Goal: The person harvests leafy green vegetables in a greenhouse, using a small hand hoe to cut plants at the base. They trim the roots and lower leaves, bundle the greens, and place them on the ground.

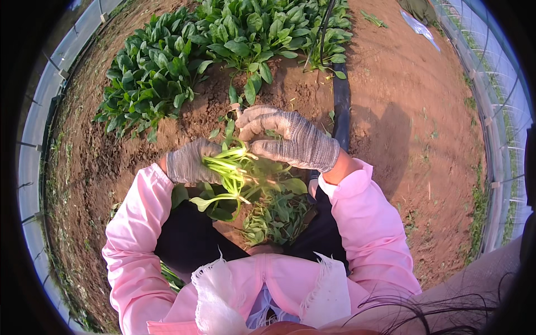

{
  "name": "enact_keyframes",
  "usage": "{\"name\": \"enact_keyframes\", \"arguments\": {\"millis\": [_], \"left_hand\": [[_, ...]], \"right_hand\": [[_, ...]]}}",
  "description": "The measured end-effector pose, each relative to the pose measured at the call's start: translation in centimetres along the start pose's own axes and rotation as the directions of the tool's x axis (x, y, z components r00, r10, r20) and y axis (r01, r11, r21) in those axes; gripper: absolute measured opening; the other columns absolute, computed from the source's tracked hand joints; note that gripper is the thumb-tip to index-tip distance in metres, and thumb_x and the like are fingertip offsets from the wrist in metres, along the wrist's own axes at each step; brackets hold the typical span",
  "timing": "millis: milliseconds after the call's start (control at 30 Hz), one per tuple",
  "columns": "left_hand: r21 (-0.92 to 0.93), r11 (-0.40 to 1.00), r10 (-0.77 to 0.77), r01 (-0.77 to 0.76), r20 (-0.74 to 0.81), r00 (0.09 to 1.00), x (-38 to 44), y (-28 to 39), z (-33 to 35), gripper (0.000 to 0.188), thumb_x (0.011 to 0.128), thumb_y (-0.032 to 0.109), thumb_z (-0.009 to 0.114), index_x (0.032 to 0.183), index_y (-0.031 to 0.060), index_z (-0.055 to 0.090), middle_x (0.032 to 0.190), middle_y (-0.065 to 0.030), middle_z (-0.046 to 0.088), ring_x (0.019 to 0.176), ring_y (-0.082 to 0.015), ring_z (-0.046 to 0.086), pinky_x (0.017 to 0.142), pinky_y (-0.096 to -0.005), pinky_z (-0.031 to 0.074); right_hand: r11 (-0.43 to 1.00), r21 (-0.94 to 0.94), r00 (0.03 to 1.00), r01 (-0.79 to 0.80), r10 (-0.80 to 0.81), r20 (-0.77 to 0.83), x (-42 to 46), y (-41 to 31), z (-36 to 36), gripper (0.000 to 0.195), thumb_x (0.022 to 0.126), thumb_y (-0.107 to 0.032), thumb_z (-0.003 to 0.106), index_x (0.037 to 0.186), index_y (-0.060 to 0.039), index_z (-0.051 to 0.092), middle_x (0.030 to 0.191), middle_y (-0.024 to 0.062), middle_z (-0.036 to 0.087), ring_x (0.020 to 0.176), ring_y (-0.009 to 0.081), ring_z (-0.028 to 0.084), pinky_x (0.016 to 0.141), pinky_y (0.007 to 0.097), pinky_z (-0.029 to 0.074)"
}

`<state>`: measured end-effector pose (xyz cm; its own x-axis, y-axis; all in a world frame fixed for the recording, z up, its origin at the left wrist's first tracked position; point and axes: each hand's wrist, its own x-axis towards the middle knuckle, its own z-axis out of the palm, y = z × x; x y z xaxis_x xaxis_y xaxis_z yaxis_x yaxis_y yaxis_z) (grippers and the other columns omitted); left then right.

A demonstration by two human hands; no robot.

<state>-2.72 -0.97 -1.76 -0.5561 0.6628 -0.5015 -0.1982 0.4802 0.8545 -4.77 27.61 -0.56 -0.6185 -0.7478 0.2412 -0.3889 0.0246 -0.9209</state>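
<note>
My left hand, in a grey knit work glove, grips a bunch of leafy greens that look like spinach. Their pale cut stem ends point right, towards my other hand. My right hand, gloved the same way, is curled just above and beside the stems. A small hand tool with a short metal head pokes out past its fingertips; the rest of the tool is hidden by the fingers. Below the bunch, loose green leaves lie heaped on the ground between my legs.
Dense rows of spinach-like plants grow ahead in brown soil. A black hose runs along the bed's right side. Plastic greenhouse walls curve at both sides. A pale plastic sheet lies at far right.
</note>
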Motion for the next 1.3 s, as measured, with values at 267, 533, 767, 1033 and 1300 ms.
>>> {"name": "enact_keyframes", "arguments": {"millis": [267, 533, 767, 1033, 1300], "left_hand": [[-0.186, 0.982, -0.047, 0.038, -0.046, 0.998, -0.3, -0.8, 0.0, 0.043, 0.073, 0.011, 0.088, 0.112, 0.0052, 0.071, 0.089, 0.0002, 0.072, 0.068, -0.0053, 0.060, 0.053, -0.0227, 0.050], [-0.065, 0.998, -0.006, 0.006, 0.003, 1.000, 0.3, -0.8, 0.1, 0.041, 0.074, 0.011, 0.087, 0.111, 0.0041, 0.071, 0.091, -0.0006, 0.072, 0.074, -0.0064, 0.061, 0.059, -0.0235, 0.051], [-0.227, 0.964, 0.120, -0.141, -0.103, 0.987, 0.2, -1.8, 0.5, 0.041, 0.074, 0.011, 0.087, 0.111, 0.0049, 0.071, 0.099, -0.0011, 0.073, 0.088, -0.0096, 0.064, 0.079, -0.0293, 0.053], [-0.170, 0.981, 0.083, -0.095, -0.076, 0.994, 0.4, 0.0, 1.1, 0.040, 0.073, 0.011, 0.087, 0.109, 0.0045, 0.072, 0.100, -0.0015, 0.073, 0.091, -0.0104, 0.065, 0.083, -0.0292, 0.053], [-0.081, 0.992, 0.091, -0.095, -0.052, 0.994, 0.7, -0.6, 0.4, 0.046, 0.075, 0.003, 0.085, 0.118, 0.0047, 0.068, 0.097, 0.0005, 0.072, 0.081, -0.0071, 0.064, 0.068, -0.0237, 0.053]], "right_hand": [[0.999, -0.029, 1.000, 0.015, -0.015, 0.020, -0.1, 0.8, -0.8, 0.034, 0.093, -0.031, 0.066, 0.110, -0.0007, 0.068, 0.126, 0.0112, 0.056, 0.123, 0.0264, 0.052, 0.106, 0.0377, 0.039], [0.997, 0.067, 0.999, -0.043, 0.041, 0.030, 0.1, 0.0, 0.2, 0.018, 0.092, -0.021, 0.070, 0.090, -0.0038, 0.064, 0.122, 0.0076, 0.058, 0.129, 0.0253, 0.049, 0.111, 0.0402, 0.035], [0.884, 0.419, 0.948, -0.206, 0.287, -0.140, -1.6, -2.6, -3.1, 0.013, 0.091, -0.016, 0.069, 0.095, -0.0044, 0.068, 0.108, 0.0043, 0.063, 0.104, 0.0161, 0.059, 0.093, 0.0325, 0.048], [0.943, 0.172, 0.957, -0.283, 0.291, -0.019, -0.8, -0.5, -0.3, 0.025, 0.094, -0.020, 0.068, 0.108, 0.0004, 0.063, 0.105, 0.0027, 0.060, 0.095, 0.0091, 0.055, 0.085, 0.0265, 0.048], [0.849, 0.523, 0.996, -0.074, 0.084, 0.005, -1.5, -0.5, -1.5, 0.019, 0.091, -0.021, 0.072, 0.096, -0.0042, 0.065, 0.100, 0.0033, 0.064, 0.098, 0.0096, 0.058, 0.086, 0.0265, 0.048]]}}
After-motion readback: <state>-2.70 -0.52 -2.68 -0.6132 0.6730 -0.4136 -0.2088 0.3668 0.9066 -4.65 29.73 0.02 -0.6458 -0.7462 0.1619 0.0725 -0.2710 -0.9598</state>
